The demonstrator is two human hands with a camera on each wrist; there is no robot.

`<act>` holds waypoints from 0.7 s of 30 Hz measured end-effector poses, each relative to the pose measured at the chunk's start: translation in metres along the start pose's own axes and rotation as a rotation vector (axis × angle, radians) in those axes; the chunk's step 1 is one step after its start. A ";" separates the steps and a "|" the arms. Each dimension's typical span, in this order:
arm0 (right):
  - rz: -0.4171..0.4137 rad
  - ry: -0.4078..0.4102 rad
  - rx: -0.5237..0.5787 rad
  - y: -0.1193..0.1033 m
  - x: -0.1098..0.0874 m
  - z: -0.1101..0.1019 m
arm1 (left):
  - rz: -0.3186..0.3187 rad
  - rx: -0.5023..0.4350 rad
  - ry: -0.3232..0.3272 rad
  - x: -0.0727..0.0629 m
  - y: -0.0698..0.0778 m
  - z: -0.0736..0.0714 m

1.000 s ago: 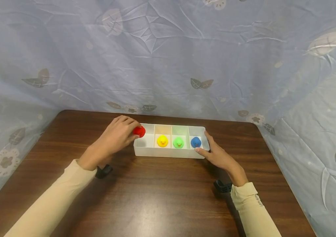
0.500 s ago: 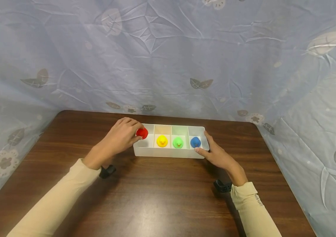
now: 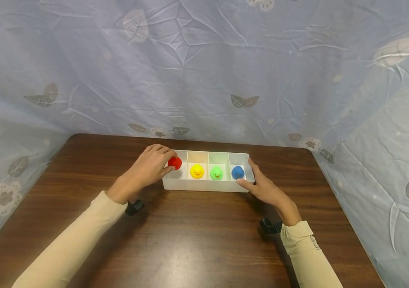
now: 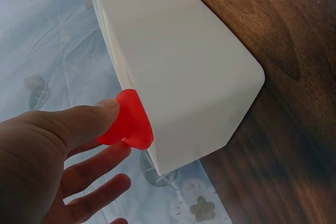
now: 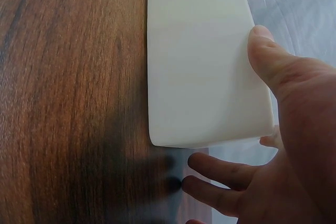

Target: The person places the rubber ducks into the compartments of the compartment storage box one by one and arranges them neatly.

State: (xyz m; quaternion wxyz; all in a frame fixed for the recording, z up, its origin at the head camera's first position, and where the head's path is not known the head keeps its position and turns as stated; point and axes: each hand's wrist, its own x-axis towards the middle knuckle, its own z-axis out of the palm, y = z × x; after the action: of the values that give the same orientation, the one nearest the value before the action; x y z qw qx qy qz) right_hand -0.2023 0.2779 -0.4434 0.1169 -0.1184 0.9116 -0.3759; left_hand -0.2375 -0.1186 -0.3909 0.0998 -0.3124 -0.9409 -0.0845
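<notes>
My left hand pinches a red rubber duck between thumb and fingers, over the leftmost compartment of a white divided box. The duck's face is turned out of sight. In the left wrist view the red duck is at the rim of the box's left end, with the other fingers apart from it. My right hand holds the box's right end, thumb on the front rim and index finger at the far corner. The remaining compartments hold a yellow duck, a green duck and a blue duck.
The box stands on a dark brown wooden table, toward its far edge. Behind and beside the table hangs a pale blue-grey curtain with leaf and flower prints. A black band is at the right wrist.
The left hand has moved slightly right and nearer, bringing the red duck from the box's left rim to over the leftmost compartment. The right hand and box have stayed in place.
</notes>
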 end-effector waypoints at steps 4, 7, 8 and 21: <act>-0.002 0.002 -0.001 0.000 0.000 0.000 | 0.003 0.000 -0.006 0.002 0.000 0.004; -0.002 0.003 -0.002 0.000 0.000 -0.001 | -0.005 -0.011 -0.017 0.003 0.001 0.006; -0.005 0.002 -0.003 0.000 0.000 -0.001 | -0.006 -0.013 -0.020 0.004 0.001 0.007; -0.017 0.009 -0.012 0.000 0.001 -0.001 | -0.028 -0.032 -0.049 0.005 0.001 0.016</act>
State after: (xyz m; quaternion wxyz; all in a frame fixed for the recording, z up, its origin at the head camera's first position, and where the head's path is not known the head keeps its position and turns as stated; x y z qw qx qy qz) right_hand -0.2033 0.2782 -0.4429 0.1090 -0.1252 0.9133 -0.3719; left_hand -0.2429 -0.1112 -0.4055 0.0706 -0.3026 -0.9459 -0.0932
